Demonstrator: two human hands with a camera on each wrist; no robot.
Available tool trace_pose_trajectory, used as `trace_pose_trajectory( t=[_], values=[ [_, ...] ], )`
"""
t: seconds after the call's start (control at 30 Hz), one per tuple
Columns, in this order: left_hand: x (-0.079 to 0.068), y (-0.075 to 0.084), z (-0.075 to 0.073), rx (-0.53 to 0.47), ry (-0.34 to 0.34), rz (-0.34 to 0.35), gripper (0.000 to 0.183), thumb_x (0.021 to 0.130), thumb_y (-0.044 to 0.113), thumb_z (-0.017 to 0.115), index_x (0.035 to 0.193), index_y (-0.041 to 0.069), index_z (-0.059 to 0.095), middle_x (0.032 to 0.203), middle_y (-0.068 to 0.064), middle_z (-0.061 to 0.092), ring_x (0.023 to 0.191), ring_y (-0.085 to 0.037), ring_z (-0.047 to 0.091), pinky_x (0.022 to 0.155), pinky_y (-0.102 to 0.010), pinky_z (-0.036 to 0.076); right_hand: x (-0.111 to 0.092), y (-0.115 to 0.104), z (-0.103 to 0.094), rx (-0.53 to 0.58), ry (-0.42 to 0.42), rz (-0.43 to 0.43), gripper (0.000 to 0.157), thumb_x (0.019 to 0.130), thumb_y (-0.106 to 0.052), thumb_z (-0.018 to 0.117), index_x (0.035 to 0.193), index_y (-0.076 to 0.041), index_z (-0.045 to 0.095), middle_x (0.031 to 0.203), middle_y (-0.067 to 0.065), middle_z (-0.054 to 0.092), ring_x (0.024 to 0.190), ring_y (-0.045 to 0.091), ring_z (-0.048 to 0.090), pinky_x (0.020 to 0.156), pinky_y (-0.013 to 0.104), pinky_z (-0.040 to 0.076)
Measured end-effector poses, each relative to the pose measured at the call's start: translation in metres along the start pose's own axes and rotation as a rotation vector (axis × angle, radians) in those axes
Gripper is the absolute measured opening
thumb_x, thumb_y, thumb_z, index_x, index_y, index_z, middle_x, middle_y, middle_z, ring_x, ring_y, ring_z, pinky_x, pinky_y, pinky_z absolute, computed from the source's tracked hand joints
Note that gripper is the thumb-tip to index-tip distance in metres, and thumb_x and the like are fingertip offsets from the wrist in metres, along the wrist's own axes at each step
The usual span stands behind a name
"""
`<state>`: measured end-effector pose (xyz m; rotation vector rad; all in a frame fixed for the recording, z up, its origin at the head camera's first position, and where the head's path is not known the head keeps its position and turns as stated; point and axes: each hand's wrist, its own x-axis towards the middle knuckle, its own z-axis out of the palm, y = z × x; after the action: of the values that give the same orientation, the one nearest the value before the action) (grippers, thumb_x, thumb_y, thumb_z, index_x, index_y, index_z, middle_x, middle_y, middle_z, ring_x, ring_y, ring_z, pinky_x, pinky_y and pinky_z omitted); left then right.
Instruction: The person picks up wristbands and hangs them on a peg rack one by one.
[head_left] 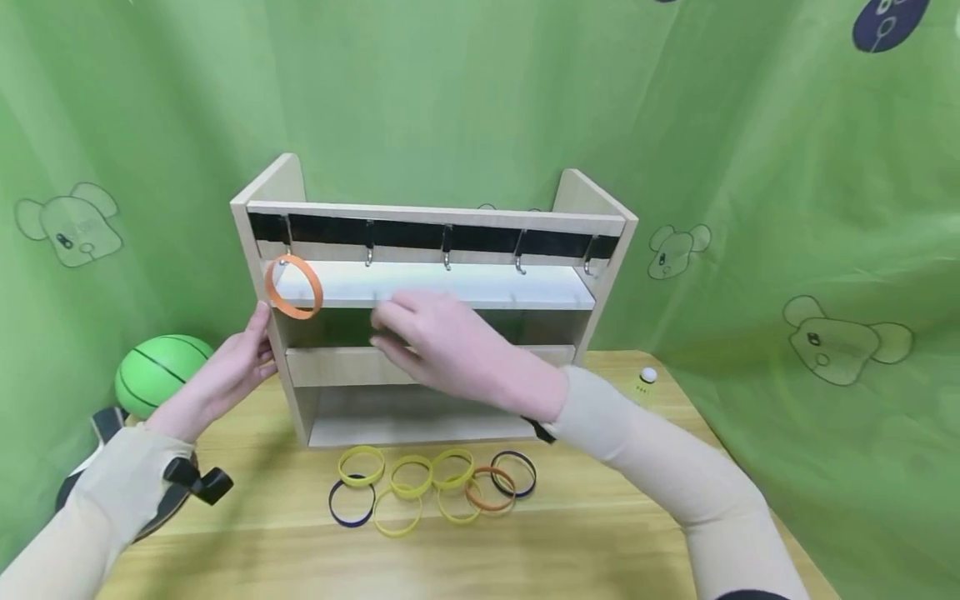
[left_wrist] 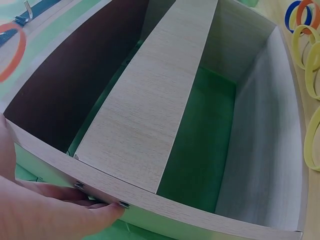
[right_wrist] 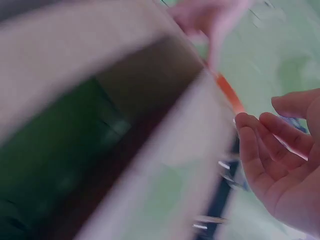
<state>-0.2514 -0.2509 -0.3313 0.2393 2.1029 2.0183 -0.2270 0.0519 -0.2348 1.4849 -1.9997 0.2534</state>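
An orange silicone wristband [head_left: 295, 287] hangs from the leftmost hook of a wooden shelf rack [head_left: 442, 215]. At the rack's left side panel, my left hand [head_left: 234, 367] holds on, its thumb near the front edge and its fingers against the outer side; the left wrist view shows those fingertips [left_wrist: 112, 210] along the edge. My right hand [head_left: 450, 342], bent loosely with nothing in it, is in front of the rack's middle, right of the hanging band. In the right wrist view its thumb and fingers [right_wrist: 252, 150] are apart, overlapping the orange band's lower end.
Several yellow wristbands [head_left: 362, 466], two dark blue ones [head_left: 331, 505] and an orange one [head_left: 491, 507] lie on the table before the rack. Four more hooks, so several in all, line the black strip [head_left: 408, 234]. A green ball [head_left: 161, 375] sits left; a shuttlecock [head_left: 645, 383] stands right.
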Motion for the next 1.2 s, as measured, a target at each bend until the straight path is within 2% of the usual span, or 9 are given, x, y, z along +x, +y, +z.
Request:
trace_pose_trajectory(
  t=[0.13,0.23,0.4,0.5,0.6,0.8,1.03,1.13,1.2],
  values=[
    [0.0,0.002,-0.002,0.003,-0.005,0.013,0.097,0.097,0.069,0.02,0.156,-0.002,-0.009,0.165,-0.027,-0.008,0.154,-0.043,-0.004,0.127,-0.058,-0.001,-0.051,0.007,0.027,0.02,-0.125,0.089,0.007,0.093,-0.014,0.068,0.094,-0.008,0.064,0.084,-0.001,0.066,0.067,0.006,0.06,0.06,0.011,0.052],
    [0.0,0.002,-0.003,-0.004,-0.008,0.018,0.096,0.098,0.068,0.019,0.155,-0.003,-0.011,0.164,-0.027,-0.01,0.153,-0.043,-0.006,0.126,-0.058,-0.002,-0.095,0.015,0.047,0.046,-0.204,0.208,0.008,0.093,-0.015,0.068,0.092,-0.009,0.064,0.084,0.0,0.066,0.066,0.007,0.061,0.058,0.011,0.052],
    [0.0,0.003,-0.003,0.001,0.0,0.002,0.099,0.096,0.071,0.02,0.155,-0.002,-0.011,0.164,-0.028,-0.009,0.153,-0.043,-0.006,0.126,-0.058,-0.002,-0.165,0.029,0.077,0.077,-0.287,0.392,0.006,0.089,-0.011,0.07,0.088,-0.008,0.065,0.08,0.003,0.066,0.067,0.011,0.065,0.057,0.014,0.055],
    [-0.001,0.003,-0.004,0.017,-0.002,0.002,0.097,0.097,0.069,0.021,0.156,-0.002,-0.009,0.165,-0.025,-0.007,0.154,-0.041,-0.004,0.127,-0.056,0.0,-0.198,0.035,0.09,0.118,-0.344,0.487,0.005,0.087,-0.007,0.07,0.086,-0.006,0.065,0.079,0.004,0.067,0.066,0.011,0.065,0.057,0.012,0.054],
    [-0.001,0.001,-0.004,0.03,-0.005,0.009,0.094,0.099,0.067,0.022,0.156,-0.001,-0.008,0.166,-0.023,-0.007,0.155,-0.039,-0.004,0.127,-0.055,0.0,-0.222,0.039,0.099,0.17,-0.394,0.554,0.004,0.086,-0.005,0.071,0.085,-0.004,0.066,0.076,0.005,0.068,0.061,0.008,0.06,0.053,0.011,0.05],
    [-0.001,-0.003,-0.002,0.019,-0.011,0.011,0.097,0.097,0.07,0.021,0.155,0.0,-0.014,0.164,-0.021,-0.013,0.153,-0.039,-0.01,0.126,-0.055,-0.004,-0.246,0.04,0.109,0.189,-0.43,0.575,0.006,0.083,-0.001,0.072,0.084,-0.001,0.066,0.074,0.008,0.066,0.06,0.009,0.057,0.05,0.01,0.046],
    [-0.003,-0.007,0.002,-0.005,-0.011,0.002,0.096,0.098,0.068,0.021,0.155,-0.002,-0.013,0.164,-0.025,-0.013,0.153,-0.041,-0.009,0.126,-0.056,-0.004,-0.254,0.042,0.109,0.184,-0.319,0.474,0.01,0.078,0.006,0.071,0.08,0.0,0.065,0.071,0.009,0.066,0.06,0.01,0.059,0.05,0.011,0.049],
    [-0.003,-0.008,0.003,-0.009,-0.013,0.0,0.096,0.098,0.068,0.02,0.154,-0.002,-0.014,0.163,-0.026,-0.014,0.153,-0.042,-0.009,0.126,-0.056,-0.003,-0.251,0.042,0.103,0.203,-0.305,0.501,0.009,0.078,0.006,0.072,0.08,0.0,0.066,0.071,0.01,0.069,0.06,0.011,0.061,0.052,0.012,0.05],
    [-0.004,-0.007,0.003,-0.012,-0.011,-0.004,0.097,0.098,0.068,0.02,0.154,-0.003,-0.015,0.163,-0.026,-0.014,0.152,-0.042,-0.01,0.126,-0.056,-0.003,-0.248,0.043,0.097,0.231,-0.326,0.552,0.008,0.08,0.006,0.071,0.081,0.0,0.066,0.073,0.01,0.07,0.061,0.012,0.063,0.054,0.012,0.051]
  ],
)
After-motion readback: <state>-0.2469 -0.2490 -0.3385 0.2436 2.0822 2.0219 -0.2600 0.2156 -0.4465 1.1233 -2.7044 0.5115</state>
